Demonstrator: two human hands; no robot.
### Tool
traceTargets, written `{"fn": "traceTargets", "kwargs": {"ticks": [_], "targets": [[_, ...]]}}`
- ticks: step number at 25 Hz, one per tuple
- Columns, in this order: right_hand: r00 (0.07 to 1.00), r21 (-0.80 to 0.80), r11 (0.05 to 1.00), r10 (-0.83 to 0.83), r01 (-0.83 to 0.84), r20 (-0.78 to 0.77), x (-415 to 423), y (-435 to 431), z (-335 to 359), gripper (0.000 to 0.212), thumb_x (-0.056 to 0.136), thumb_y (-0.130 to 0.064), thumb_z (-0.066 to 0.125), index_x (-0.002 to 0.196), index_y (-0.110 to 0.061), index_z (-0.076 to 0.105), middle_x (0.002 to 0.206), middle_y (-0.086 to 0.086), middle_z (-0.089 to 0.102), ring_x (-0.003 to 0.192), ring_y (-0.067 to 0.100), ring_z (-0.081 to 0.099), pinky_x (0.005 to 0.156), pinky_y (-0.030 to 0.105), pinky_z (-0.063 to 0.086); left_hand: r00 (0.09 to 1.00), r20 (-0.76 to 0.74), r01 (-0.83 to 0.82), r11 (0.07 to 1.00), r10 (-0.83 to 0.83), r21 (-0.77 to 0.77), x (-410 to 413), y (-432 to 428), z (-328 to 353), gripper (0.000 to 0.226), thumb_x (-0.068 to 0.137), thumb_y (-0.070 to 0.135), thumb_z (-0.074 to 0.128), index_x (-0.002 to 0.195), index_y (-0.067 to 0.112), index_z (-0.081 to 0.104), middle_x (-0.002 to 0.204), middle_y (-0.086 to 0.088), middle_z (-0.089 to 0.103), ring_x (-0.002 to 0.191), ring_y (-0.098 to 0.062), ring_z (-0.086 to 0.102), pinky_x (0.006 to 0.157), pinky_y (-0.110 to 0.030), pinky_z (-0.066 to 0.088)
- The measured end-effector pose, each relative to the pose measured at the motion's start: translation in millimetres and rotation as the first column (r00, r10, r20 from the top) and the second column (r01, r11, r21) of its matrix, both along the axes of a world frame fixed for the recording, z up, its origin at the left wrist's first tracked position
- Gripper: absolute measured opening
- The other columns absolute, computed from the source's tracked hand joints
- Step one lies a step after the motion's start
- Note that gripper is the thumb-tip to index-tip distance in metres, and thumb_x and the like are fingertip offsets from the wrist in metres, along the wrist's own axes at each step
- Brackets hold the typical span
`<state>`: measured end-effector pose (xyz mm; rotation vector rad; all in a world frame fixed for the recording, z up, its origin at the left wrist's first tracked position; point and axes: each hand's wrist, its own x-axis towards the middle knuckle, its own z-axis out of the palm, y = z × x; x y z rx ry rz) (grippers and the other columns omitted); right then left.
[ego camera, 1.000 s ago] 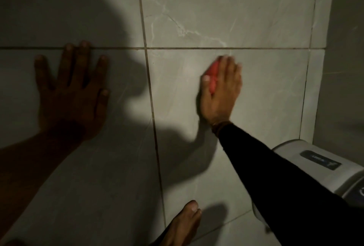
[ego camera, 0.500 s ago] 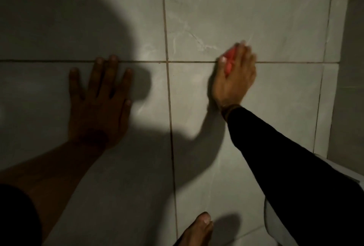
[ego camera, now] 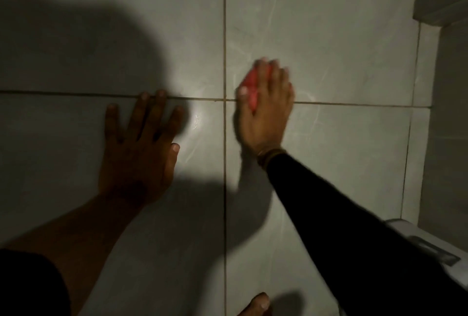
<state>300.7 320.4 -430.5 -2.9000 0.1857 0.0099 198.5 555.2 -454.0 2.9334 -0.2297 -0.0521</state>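
My right hand (ego camera: 266, 110) grips a small red scrubber (ego camera: 252, 87) and holds it against the grey tiled wall (ego camera: 342, 49), right where the horizontal grout line (ego camera: 354, 105) crosses under it. The scrubber is mostly covered by my fingers and thumb. My left hand (ego camera: 139, 143) lies flat on the wall with fingers spread, in shadow, its fingertips at the same grout line. A black sleeve covers my right forearm.
A vertical grout line (ego camera: 224, 189) runs between my hands. A white toilet tank (ego camera: 425, 244) sits at the lower right by the wall corner. A toe (ego camera: 258, 303) shows at the bottom edge. A large shadow covers the left of the wall.
My right hand has moved the red scrubber up and leftward across the tile to the grout line. My left hand stays pressed flat; the view has shifted left and up.
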Motion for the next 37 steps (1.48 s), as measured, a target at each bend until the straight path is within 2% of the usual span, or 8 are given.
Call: {"fn": "traceTargets", "kwargs": {"ticks": [6,12,22,25,28,30,34,37], "targets": [[0.950,-0.113,0.976,0.151,-0.188,-0.274,-267.9,-9.8,17.4,0.078,0.104,-0.047,0.048,0.172,-0.022,0.017,0.182,-0.005,-0.013,0.166,0.038,0.020,0.132,0.054,0.014,1.000,-0.022,0.001,1.000,0.000,0.021,-1.4,0.4,-0.4,0.073,0.100,0.039,0.043,0.170,0.024,0.029,0.181,-0.013,0.017,0.167,-0.039,0.018,0.129,-0.071,0.002],[0.914,-0.007,0.915,-0.404,0.404,-0.041,-100.9,-89.3,15.1,0.072,0.105,-0.042,0.051,0.164,-0.003,0.038,0.173,0.023,0.036,0.162,0.044,0.029,0.129,0.064,0.025,0.998,-0.063,0.003,1.000,-0.004,-0.009,-0.5,0.9,1.5,0.072,0.103,0.040,0.034,0.171,0.023,0.023,0.182,-0.014,0.012,0.168,-0.040,0.013,0.128,-0.071,-0.001],[0.979,0.322,0.944,-0.011,0.078,-0.204,-268.6,20.2,20.9,0.052,0.113,-0.033,0.045,0.162,-0.015,0.046,0.174,0.002,0.031,0.168,0.028,0.019,0.135,0.058,0.016,0.992,-0.122,0.044,0.998,-0.038,0.045,0.5,3.8,2.8,0.073,0.105,0.047,0.027,0.174,0.029,0.009,0.183,-0.013,0.006,0.168,-0.040,0.008,0.127,-0.072,0.001],[0.941,0.676,0.673,-0.093,0.301,-0.326,-293.6,45.1,54.3,0.041,0.116,-0.023,0.043,0.153,-0.019,0.059,0.166,-0.005,0.050,0.163,0.011,0.032,0.138,0.045,0.016,0.977,-0.203,0.081,0.995,-0.068,0.059,-1.6,1.1,27.3,0.072,0.108,0.045,0.028,0.174,0.023,0.011,0.181,-0.021,0.010,0.167,-0.046,0.010,0.126,-0.073,0.007],[0.590,0.649,-0.208,-0.283,0.732,-0.756,-271.5,47.1,99.0,0.038,0.106,-0.007,0.054,0.143,-0.005,0.064,0.152,0.021,0.063,0.146,0.041,0.057,0.118,0.062,0.046,0.873,-0.486,-0.027,0.994,-0.030,-0.109,-10.4,-16.6,71.9,0.060,0.111,0.034,0.038,0.166,0.011,0.037,0.177,-0.027,0.023,0.164,-0.047,0.022,0.127,-0.061,0.021],[0.375,0.371,-0.579,-0.119,0.726,-0.919,-259.8,29.9,149.5,0.055,0.094,-0.027,0.062,0.144,-0.005,0.065,0.147,0.028,0.064,0.137,0.050,0.061,0.103,0.062,0.056,0.599,-0.801,-0.367,0.884,-0.012,-0.288,-25.7,-53.5,126.4,0.051,0.113,0.032,0.039,0.152,0.005,0.057,0.164,-0.020,0.050,0.156,-0.038,0.043,0.126,-0.047,0.032],[0.408,0.281,-0.754,-0.019,0.594,-0.913,-259.2,-32.7,250.9,0.068,0.082,-0.052,0.067,0.132,-0.007,0.077,0.137,0.023,0.074,0.124,0.041,0.072,0.111,0.056,0.055,0.177,-0.983,-0.777,0.605,-0.054,-0.173,-59.8,-143.1,251.2,0.040,0.104,0.048,0.053,0.089,0.020,0.078,0.073,0.013,0.082,0.074,-0.007,0.080,0.065,-0.026,0.059],[0.498,0.381,-0.794,-0.115,0.474,-0.859,-270.8,-89.2,320.8,0.063,0.080,-0.054,0.073,0.126,-0.011,0.081,0.120,0.018,0.082,0.106,0.032,0.081,0.090,0.047,0.066,0.199,-0.957,-0.675,0.679,-0.210,-0.289,-68.1,-202.5,326.5,0.022,0.096,0.031,0.071,0.083,0.032,0.088,0.094,0.001,0.087,0.084,-0.013,0.084,0.069,-0.026,0.065]]}}
